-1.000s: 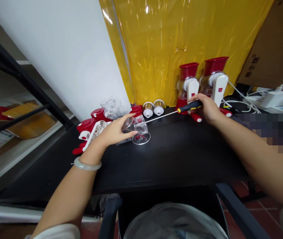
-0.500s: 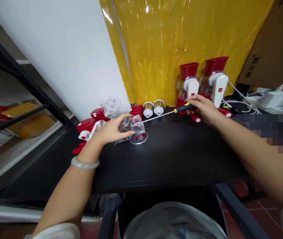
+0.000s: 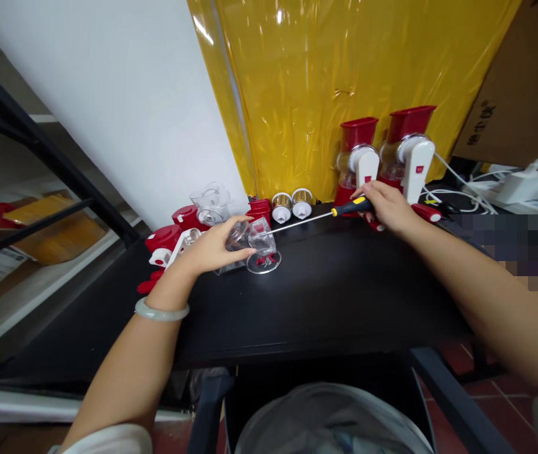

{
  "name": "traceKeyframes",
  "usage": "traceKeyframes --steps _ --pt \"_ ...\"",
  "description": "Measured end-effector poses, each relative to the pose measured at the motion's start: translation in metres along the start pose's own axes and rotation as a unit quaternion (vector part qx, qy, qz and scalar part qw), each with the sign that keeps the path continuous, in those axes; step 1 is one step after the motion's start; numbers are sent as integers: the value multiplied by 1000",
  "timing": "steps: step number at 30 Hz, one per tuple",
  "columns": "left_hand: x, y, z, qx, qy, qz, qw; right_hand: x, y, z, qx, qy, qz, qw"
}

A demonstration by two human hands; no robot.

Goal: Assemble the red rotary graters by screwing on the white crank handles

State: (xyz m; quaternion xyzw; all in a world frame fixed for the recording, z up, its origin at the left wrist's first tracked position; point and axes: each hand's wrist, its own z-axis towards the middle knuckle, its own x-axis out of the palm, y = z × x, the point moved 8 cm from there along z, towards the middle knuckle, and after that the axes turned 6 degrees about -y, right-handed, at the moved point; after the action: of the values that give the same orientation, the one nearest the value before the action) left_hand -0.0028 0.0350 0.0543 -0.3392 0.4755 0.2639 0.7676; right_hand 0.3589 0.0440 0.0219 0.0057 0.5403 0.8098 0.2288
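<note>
My left hand [image 3: 212,247] is closed around a clear plastic housing [image 3: 263,238], tilted on its side just above the table. In my right hand [image 3: 388,203] is a screwdriver [image 3: 354,205] with a dark blue and yellow handle, gripped near its butt end. Its long metal shaft points left and the tip meets the housing's open end; whether it sits in a screw cannot be made out. Below the housing lies a round clear dish [image 3: 263,270] with small red pieces and what look like screws.
Two red-and-white rotary graters [image 3: 361,151] stand at the back right. Two grater drums [image 3: 282,208] are by the yellow curtain [image 3: 292,94]. Red parts [image 3: 162,238] and another clear housing [image 3: 210,203] lie left. A lined bin [image 3: 335,416] stands before the black table [image 3: 325,315].
The screwdriver handle has turned a little in my right hand, showing more of its yellow side, and my right fingers have shifted slightly. My left hand and the clear housing stay in place.
</note>
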Motion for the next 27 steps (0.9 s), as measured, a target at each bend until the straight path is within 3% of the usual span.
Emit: traceKeyframes --steps 9,16,20,24,27 --pt "0 0 0 8 -2 -1 1000 1 -1 5 -13 -19 131 991" --pt "0 0 0 8 -4 -3 1000 6 4 0 2 20 200 980" --pt "1 1 0 6 -2 -6 1000 3 0 5 -11 5 167 986" --pt "0 -1 0 9 -7 -10 1000 -4 7 6 -60 -36 60 996" --pt "0 -1 0 8 -7 -10 1000 -4 9 2 -43 -30 12 999"
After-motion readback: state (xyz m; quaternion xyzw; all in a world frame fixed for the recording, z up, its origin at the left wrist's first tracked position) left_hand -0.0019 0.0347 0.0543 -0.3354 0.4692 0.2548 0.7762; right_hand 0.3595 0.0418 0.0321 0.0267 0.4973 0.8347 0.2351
